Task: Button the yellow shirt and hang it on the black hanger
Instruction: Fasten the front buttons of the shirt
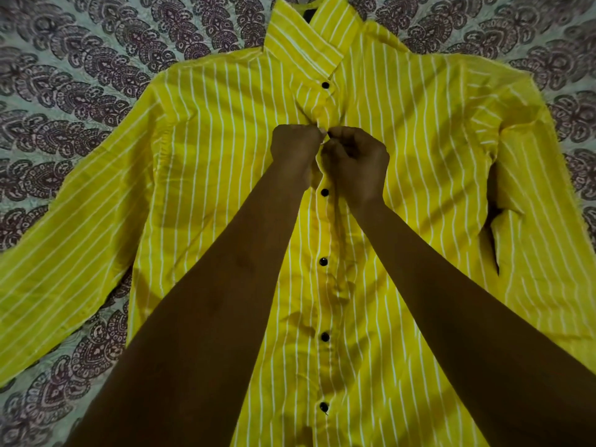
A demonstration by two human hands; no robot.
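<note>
At the chest placket, left hand [295,146] and right hand [354,156], fingers curled, pinch the yellow shirt [225,156]

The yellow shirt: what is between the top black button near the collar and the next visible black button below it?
In the head view, both hands, left hand and right hand, pinch the yellow shirt placket there, between top button and next button.

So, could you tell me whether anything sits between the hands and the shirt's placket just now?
Nothing visible does. The left hand and right hand both already pinch the yellow shirt at its placket, between the top button and the next visible one. No hanger is clearly in view.
</note>
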